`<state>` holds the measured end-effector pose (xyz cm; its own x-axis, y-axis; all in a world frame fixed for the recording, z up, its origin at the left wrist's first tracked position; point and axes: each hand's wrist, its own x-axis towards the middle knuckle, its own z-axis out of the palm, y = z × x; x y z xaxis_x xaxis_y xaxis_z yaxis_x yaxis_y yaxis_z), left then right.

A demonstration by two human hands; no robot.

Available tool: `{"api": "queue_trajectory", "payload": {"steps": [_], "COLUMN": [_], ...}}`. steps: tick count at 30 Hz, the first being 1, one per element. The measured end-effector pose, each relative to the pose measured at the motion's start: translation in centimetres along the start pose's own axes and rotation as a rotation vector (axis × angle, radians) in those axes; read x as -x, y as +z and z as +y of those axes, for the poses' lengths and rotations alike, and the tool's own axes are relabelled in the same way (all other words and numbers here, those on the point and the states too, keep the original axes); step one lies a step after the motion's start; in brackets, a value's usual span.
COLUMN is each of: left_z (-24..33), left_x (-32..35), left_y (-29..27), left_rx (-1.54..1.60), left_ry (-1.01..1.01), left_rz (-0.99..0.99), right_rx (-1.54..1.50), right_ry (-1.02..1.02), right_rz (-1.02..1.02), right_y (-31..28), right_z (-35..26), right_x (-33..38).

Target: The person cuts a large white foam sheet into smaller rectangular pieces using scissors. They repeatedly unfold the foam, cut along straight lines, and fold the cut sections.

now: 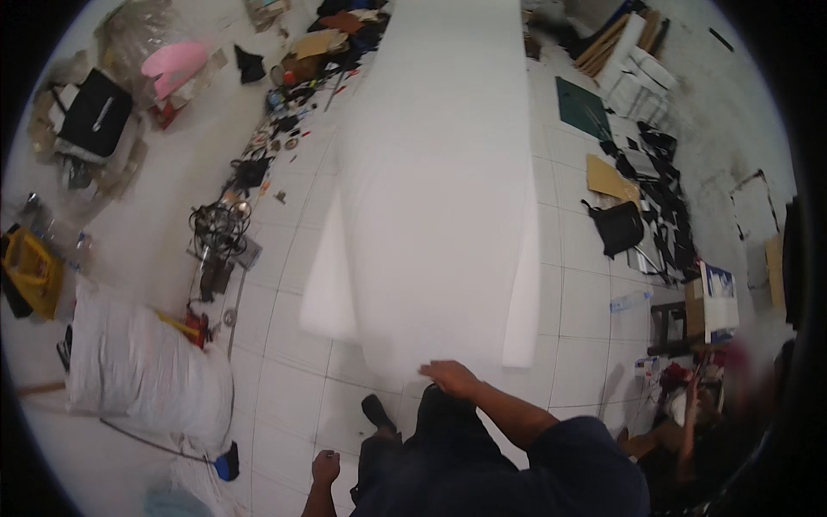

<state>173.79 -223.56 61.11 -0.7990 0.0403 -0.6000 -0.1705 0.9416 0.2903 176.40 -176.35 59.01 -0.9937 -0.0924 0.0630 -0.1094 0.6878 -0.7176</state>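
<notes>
A long white sheet [439, 215], perhaps foam or film, runs from the far side down to its near end just in front of my legs. Over that near edge lies my right hand [451, 377], its fingers stretched toward the left; whether it touches the sheet or hovers just above is unclear. Low beside my left leg hangs my left hand [326, 466], curled closed, apart from the sheet. Any object inside that fist is too small to make out. White flaps show past both sides of the sheet, the left flap [327, 293] flaring wider.
Tools, cables and scraps [226, 228] line the tiled floor on the left, near a wrapped white bundle [151, 366]. At right are a green mat [584, 109], a black bag [618, 227], a plastic bottle [631, 301] and a box [713, 303]. Another person's arm [690, 422] shows lower right.
</notes>
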Motion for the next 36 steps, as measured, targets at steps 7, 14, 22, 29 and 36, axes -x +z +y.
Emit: {"api": "queue_trajectory", "payload": {"steps": [7, 14, 22, 29, 36], "left_z": [8.2, 13.3, 16.7, 17.2, 17.0], "left_x": [-9.8, -28.7, -40.3, -51.0, -53.6], "left_y": [1.8, 18.2, 28.8, 27.7, 31.0], "left_rx": [0.248, 0.932, 2.044, 1.650, 1.309], "left_ry": [0.164, -0.219, 0.096, 0.446, 0.338], "left_rz": [-0.360, -0.681, -0.493, 0.313, 0.731], "right_rx": [0.420, 0.513, 0.531, 0.666, 0.695], "right_ry": [0.452, 0.729, 0.404, 0.430, 0.689], "right_rz": [0.210, 0.548, 0.733, 0.838, 1.136], "right_y": [2.8, 10.0, 17.4, 20.5, 25.0], "right_z": [-0.2, 12.8, 29.0, 37.5, 40.5], "right_x": [8.2, 12.3, 14.5, 17.1, 12.8]}}
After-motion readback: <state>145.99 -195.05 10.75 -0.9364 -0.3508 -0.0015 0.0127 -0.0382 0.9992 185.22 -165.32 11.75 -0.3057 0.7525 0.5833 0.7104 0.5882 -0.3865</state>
